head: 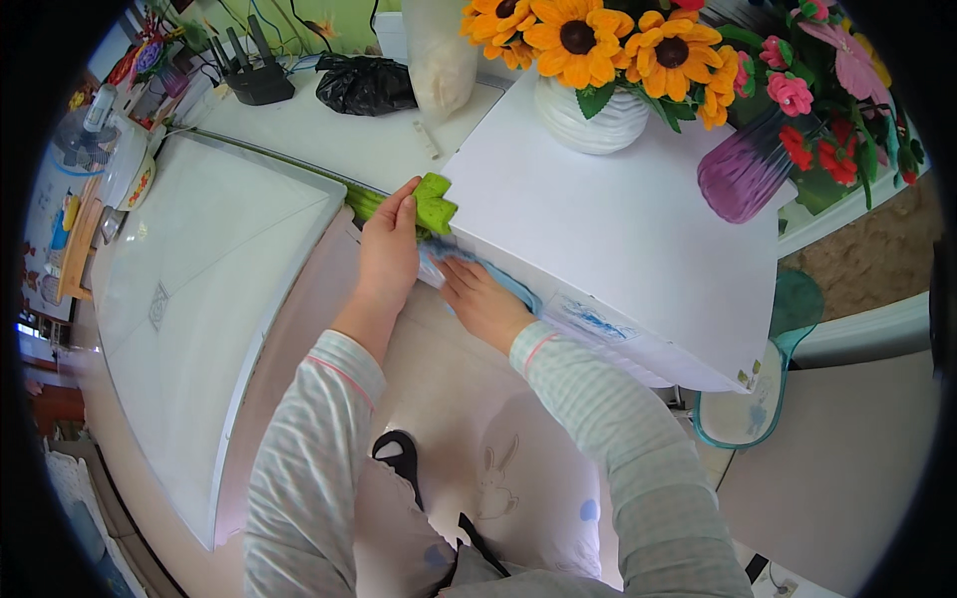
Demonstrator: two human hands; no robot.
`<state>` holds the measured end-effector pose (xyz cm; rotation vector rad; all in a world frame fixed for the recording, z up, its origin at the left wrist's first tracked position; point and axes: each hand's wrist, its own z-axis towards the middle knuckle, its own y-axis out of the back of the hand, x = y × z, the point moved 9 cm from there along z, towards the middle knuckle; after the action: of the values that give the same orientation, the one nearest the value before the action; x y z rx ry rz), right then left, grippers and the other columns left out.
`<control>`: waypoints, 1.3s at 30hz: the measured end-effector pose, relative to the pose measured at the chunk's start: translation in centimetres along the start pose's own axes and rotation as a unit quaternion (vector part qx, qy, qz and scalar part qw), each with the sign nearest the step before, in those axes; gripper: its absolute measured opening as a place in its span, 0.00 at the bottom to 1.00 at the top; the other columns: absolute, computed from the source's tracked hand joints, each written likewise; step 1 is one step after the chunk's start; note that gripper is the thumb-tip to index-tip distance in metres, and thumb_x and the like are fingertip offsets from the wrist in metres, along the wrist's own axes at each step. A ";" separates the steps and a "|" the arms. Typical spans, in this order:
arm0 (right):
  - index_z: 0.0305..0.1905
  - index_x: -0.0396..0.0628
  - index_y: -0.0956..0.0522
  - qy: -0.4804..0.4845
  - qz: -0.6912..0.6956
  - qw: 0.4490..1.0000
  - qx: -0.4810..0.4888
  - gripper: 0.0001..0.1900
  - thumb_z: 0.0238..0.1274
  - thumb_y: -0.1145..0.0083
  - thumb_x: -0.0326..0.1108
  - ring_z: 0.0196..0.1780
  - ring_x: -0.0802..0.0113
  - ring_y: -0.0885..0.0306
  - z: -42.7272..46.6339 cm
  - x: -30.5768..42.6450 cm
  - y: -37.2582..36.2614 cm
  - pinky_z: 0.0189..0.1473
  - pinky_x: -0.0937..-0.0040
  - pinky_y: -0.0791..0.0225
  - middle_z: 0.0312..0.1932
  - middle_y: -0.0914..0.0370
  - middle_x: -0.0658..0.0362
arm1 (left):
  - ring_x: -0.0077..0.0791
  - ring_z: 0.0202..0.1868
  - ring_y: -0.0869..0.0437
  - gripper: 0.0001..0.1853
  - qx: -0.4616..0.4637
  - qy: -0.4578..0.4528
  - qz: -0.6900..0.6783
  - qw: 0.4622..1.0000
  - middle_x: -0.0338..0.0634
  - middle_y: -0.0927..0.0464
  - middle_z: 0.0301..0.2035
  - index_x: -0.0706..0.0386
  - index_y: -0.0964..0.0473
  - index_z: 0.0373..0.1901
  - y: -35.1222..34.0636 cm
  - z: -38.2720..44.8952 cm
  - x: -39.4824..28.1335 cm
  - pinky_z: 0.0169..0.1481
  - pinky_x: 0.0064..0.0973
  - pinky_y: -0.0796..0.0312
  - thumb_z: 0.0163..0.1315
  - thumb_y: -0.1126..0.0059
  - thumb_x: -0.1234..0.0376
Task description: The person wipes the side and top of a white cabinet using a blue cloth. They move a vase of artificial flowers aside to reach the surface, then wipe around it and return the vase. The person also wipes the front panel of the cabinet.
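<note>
My left hand (390, 250) pinches a bright green, notched piece (432, 204), perhaps felt, between thumb and fingers at the near-left corner of a white box-like cabinet (583, 217). My right hand (482, 301) lies with its fingers stretched flat on a blue cloth (516, 288), pressing it against the cabinet's front side just below the top edge. Part of the cloth is hidden under that hand. Blue scribble-like marks (596, 318) show on the same side, to the right of the cloth.
On the cabinet top stand a white ribbed vase (594, 119) of orange flowers and a tilted purple glass vase (736, 176). Left is a pale tabletop (224, 247). Behind are a black router (253, 71), a black plastic bag (365, 86) and a filled translucent bag (441, 75).
</note>
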<state>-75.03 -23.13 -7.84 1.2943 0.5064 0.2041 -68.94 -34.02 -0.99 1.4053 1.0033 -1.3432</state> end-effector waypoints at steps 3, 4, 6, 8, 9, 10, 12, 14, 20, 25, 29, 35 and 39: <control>0.58 0.40 0.21 0.063 -0.096 0.989 0.095 0.18 0.68 0.50 0.35 0.80 0.58 0.40 -1.3 1.3 -2.5 0.81 0.58 0.52 0.76 0.33 0.48 | 0.23 0.51 0.20 0.20 0.012 -0.033 0.001 0.999 0.43 0.16 0.52 0.61 0.23 0.67 0.1 0.5 0.4 0.61 0.22 0.29 0.82 0.56 0.64; 0.60 0.41 0.22 0.041 -0.075 0.995 0.040 0.20 0.68 0.50 0.36 0.80 0.58 0.41 -1.4 1.0 -1.5 0.81 0.57 0.52 0.76 0.33 0.48 | 0.24 0.51 0.20 0.20 0.022 -0.044 -0.014 0.999 0.43 0.16 0.52 0.61 0.23 0.67 0.1 0.5 0.6 0.60 0.22 0.29 0.82 0.56 0.64; 0.63 0.42 0.23 0.010 -0.041 0.999 -0.029 0.22 0.69 0.51 0.38 0.81 0.57 0.42 -1.4 0.4 -0.1 0.81 0.55 0.54 0.76 0.32 0.49 | 0.24 0.51 0.20 0.20 0.044 -0.063 -0.031 0.997 0.44 0.17 0.54 0.61 0.24 0.67 0.2 0.6 0.7 0.61 0.23 0.29 0.82 0.57 0.65; 0.63 0.42 0.23 -0.023 0.007 0.999 -0.047 0.22 0.69 0.51 0.38 0.81 0.58 0.41 -1.1 -0.3 0.2 0.81 0.56 0.54 0.76 0.32 0.51 | 0.25 0.51 0.20 0.20 0.071 -0.080 -0.043 0.993 0.44 0.19 0.57 0.61 0.26 0.68 0.0 0.6 0.8 0.61 0.24 0.28 0.82 0.58 0.66; 0.63 0.43 0.23 -0.049 0.022 0.992 -0.115 0.22 0.69 0.50 0.38 0.81 0.59 0.41 -1.0 -0.8 1.2 0.81 0.56 0.54 0.76 0.32 0.52 | 0.25 0.53 0.20 0.20 0.074 -0.097 -0.021 0.992 0.45 0.21 0.59 0.61 0.27 0.68 -0.2 0.6 0.8 0.62 0.25 0.29 0.82 0.60 0.67; 0.63 0.43 0.23 -0.041 -0.021 0.997 -0.069 0.21 0.69 0.50 0.37 0.81 0.59 0.40 -0.5 -0.6 0.2 0.80 0.57 0.52 0.76 0.32 0.52 | 0.26 0.54 0.20 0.20 0.085 -0.133 -0.006 0.987 0.46 0.22 0.61 0.62 0.28 0.68 -0.6 0.6 0.4 0.64 0.26 0.29 0.82 0.62 0.68; 0.62 0.43 0.23 -0.008 -0.054 0.998 -0.011 0.20 0.70 0.51 0.37 0.80 0.59 0.40 0.0 0.0 -1.6 0.79 0.59 0.50 0.76 0.32 0.52 | 0.31 0.62 0.22 0.19 0.074 -0.245 0.018 0.967 0.51 0.27 0.67 0.64 0.32 0.67 -1.2 0.8 -1.1 0.70 0.31 0.33 0.80 0.66 0.73; 0.62 0.43 0.23 0.011 -0.078 0.996 0.035 0.20 0.70 0.51 0.37 0.80 0.60 0.40 -0.2 0.5 -3.4 0.79 0.61 0.49 0.76 0.33 0.51 | 0.35 0.64 0.23 0.19 0.082 -0.290 -0.063 0.951 0.53 0.27 0.67 0.65 0.31 0.66 -1.9 1.1 -1.4 0.72 0.33 0.35 0.79 0.66 0.74; 0.53 0.47 0.20 -0.032 -0.038 0.999 -0.019 0.13 0.67 0.46 0.35 0.72 0.68 0.30 -3.3 0.4 -2.2 0.74 0.67 0.41 0.70 0.25 0.58 | 0.40 0.66 0.25 0.13 0.102 -0.346 -0.063 0.931 0.56 0.26 0.65 0.65 0.23 0.54 -2.3 0.8 -1.4 0.72 0.35 0.36 0.77 0.52 0.68; 0.44 0.55 0.17 -0.150 -0.040 0.975 -0.159 0.07 0.65 0.43 0.33 0.59 0.79 0.23 -4.8 -1.5 2.5 0.71 0.71 0.38 0.68 0.21 0.68 | 0.40 0.67 0.26 0.13 0.128 -0.337 -0.105 0.927 0.58 0.27 0.65 0.66 0.24 0.54 -2.3 0.7 -1.3 0.72 0.35 0.37 0.78 0.50 0.67; 0.42 0.55 0.17 -0.112 -0.058 0.986 -0.108 0.05 0.66 0.42 0.33 0.50 0.77 0.20 -4.5 -1.2 2.3 0.60 0.73 0.32 0.67 0.20 0.68 | 0.41 0.66 0.26 0.13 0.136 -0.361 -0.091 0.918 0.59 0.27 0.65 0.66 0.26 0.56 -2.2 0.4 -1.6 0.72 0.35 0.37 0.76 0.51 0.69; 0.45 0.48 0.19 -0.135 -0.053 0.966 -0.212 0.07 0.65 0.44 0.31 0.55 0.71 0.20 -7.3 -1.4 2.2 0.60 0.74 0.29 0.73 0.26 0.61 | 0.46 0.68 0.29 0.21 0.129 -0.391 -0.021 0.911 0.60 0.35 0.69 0.66 0.30 0.64 -2.0 -0.4 -0.4 0.73 0.37 0.38 0.72 0.46 0.69; 0.49 0.46 0.18 -0.125 0.002 0.986 -0.110 0.11 0.64 0.44 0.32 0.59 0.68 0.21 -7.7 -0.2 -3.6 0.64 0.70 0.30 0.67 0.22 0.60 | 0.55 0.72 0.36 0.29 -0.041 -0.503 0.098 0.858 0.60 0.42 0.72 0.67 0.31 0.67 -0.6 -5.6 2.2 0.75 0.46 0.42 0.65 0.38 0.68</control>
<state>-79.28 -17.51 -12.65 1.0867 0.2588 0.0948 -67.95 -28.55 -3.28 0.5308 0.1903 -1.5597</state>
